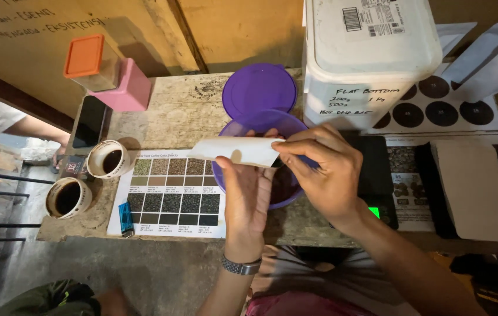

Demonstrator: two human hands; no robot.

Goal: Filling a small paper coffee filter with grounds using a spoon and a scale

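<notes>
Both hands, left (247,193) and right (325,172), pinch white paper bag (240,150) over purple bowl (260,126). Risk: coffee cups (107,159) at 9 o'clock; elbow knock would spill them.

Two paper cups of dark coffee (69,197) at table's left edge, phone (89,122) behind them, blue lighter (125,217) on colour chart (173,196), white tub (369,55) at back, orange-lidded jar (92,61) on pink box (129,88).

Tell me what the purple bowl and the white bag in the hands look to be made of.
Purple bowl: likely plastic, translucent with a soft sheen. White bag, held by left hand and right hand: probably matte paper, flat and creased; a lining can't be told.
</notes>
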